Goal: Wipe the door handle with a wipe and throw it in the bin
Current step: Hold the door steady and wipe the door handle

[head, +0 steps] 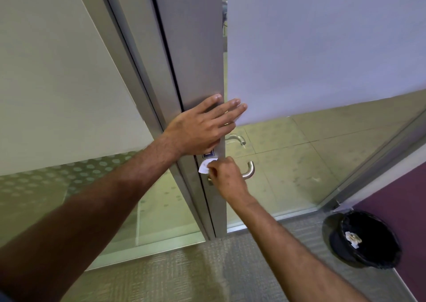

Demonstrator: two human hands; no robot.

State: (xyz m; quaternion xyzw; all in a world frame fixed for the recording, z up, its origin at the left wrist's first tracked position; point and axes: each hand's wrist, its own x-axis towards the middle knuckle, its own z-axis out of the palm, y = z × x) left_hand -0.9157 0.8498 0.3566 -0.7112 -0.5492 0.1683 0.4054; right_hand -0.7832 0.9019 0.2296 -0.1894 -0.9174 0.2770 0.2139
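Brushed-steel door handle (250, 171) sits at the door's edge, its root covered by the right hand (227, 177), fingers pinched tight on a white wipe (204, 166). The left hand (202, 126), flat and empty, braces the door (191, 48) at twelve o'clock. Risk: the door may swing if that brace slackens. The bin (366, 239) waits at four o'clock.

The left hand (200, 126) lay flat, fingers extended, against the door (196, 48) edge above the door handle (249, 171). The right hand (227, 177) pinched a white wipe (205, 166) at the handle's base. A black-lined bin (362, 239) stood on the floor at lower right, holding crumpled paper (352, 238).
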